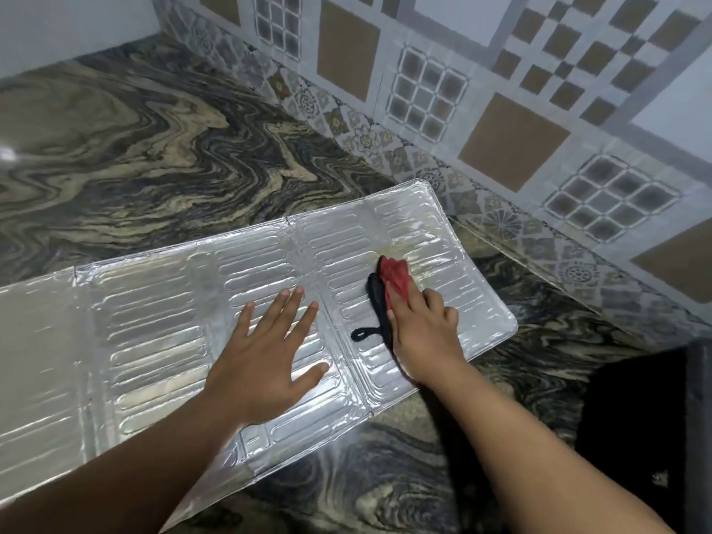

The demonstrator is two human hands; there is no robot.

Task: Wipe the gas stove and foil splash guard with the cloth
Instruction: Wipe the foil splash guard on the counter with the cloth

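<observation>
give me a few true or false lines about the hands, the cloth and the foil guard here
1. The foil splash guard lies flat on the marble countertop. True.
2. The left hand grips the cloth. False: it presses flat on the guard with fingers spread.
3. The right hand holds a red and black cloth against the guard. True.
4. The cloth is on the guard's far left panel. False: it is on the right-end panel, near the tiled wall.
5. A pot stands on the guard. False: only the hands and cloth are on it.

Dim, soft indoor light — white glare on the foil splash guard (154,341), wide-angle bending at edges, slight blur.
</observation>
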